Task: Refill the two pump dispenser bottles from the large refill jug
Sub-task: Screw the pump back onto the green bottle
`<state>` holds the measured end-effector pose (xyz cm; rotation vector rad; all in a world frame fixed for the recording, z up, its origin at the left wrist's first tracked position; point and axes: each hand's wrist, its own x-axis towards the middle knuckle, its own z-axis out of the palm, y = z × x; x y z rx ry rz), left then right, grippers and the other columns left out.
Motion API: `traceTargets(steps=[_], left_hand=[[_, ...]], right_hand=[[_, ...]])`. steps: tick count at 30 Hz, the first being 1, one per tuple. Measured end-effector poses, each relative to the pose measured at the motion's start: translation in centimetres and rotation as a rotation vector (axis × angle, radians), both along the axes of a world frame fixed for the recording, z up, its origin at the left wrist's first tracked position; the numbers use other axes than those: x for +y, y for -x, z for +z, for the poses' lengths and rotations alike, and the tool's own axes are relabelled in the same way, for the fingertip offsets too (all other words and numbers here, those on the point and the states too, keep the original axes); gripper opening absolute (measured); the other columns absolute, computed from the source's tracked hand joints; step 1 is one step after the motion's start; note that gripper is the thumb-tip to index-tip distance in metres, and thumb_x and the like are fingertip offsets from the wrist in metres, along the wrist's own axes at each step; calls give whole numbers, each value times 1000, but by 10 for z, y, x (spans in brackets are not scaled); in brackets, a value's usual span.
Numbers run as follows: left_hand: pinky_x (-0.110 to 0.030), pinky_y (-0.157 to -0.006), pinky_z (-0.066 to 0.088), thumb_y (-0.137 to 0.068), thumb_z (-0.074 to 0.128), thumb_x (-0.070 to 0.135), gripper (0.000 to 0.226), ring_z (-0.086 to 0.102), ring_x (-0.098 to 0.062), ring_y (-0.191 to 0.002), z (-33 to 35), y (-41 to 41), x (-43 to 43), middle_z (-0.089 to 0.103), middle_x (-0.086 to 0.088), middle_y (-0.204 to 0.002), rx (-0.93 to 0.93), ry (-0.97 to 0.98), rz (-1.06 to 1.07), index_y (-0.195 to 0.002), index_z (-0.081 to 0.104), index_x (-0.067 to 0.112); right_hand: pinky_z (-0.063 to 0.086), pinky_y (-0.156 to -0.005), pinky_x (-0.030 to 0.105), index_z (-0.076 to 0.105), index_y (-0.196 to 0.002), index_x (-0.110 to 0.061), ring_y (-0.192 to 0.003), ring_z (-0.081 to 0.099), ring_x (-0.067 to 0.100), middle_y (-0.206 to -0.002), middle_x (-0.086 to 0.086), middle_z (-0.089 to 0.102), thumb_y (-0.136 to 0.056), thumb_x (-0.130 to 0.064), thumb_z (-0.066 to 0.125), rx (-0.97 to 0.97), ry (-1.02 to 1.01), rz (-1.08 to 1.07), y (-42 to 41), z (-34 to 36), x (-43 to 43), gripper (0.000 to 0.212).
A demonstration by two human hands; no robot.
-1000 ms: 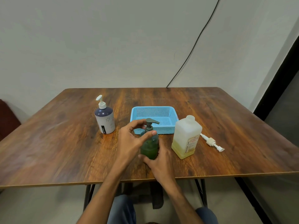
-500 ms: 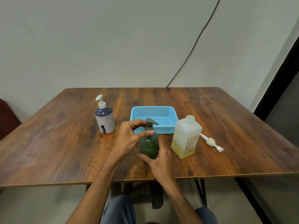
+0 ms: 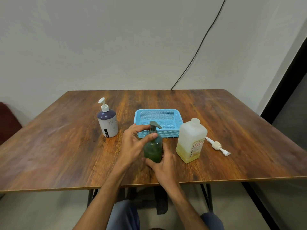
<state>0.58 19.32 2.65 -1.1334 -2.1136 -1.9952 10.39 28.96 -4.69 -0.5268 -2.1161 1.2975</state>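
Observation:
A green pump bottle (image 3: 153, 149) with a grey pump head stands upright near the table's front middle. My right hand (image 3: 163, 165) wraps its lower body from the front right. My left hand (image 3: 134, 143) has thumb and fingers around the bottle's neck, just under the pump head. A translucent refill jug (image 3: 191, 141), uncapped and holding a little yellow liquid, stands just to the right. A second pump bottle (image 3: 108, 122), white with a dark purple top and white pump, stands at the left.
A light blue plastic basket (image 3: 158, 122) sits behind the green bottle. A loose white pump (image 3: 217, 146) lies on the wooden table (image 3: 58, 146) to the right of the jug. A black cable runs down the wall behind.
My left hand has shifted its fingers round the green bottle's neck and the pump spout has turned slightly. My right hand stays on the bottle's body.

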Motion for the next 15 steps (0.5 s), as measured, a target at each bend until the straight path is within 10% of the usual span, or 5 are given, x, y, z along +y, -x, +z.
traceTargets(steps=[15], left_hand=[[-22, -95, 56, -65, 94, 37, 77, 64, 3, -113, -36, -36, -8, 68, 14, -123, -69, 138, 114, -133, 59, 28]], right_hand=[[54, -97, 37, 46, -137, -35, -115, 59, 5, -123, -14, 63, -68, -31, 85, -80, -35, -30, -4, 6, 0, 79]])
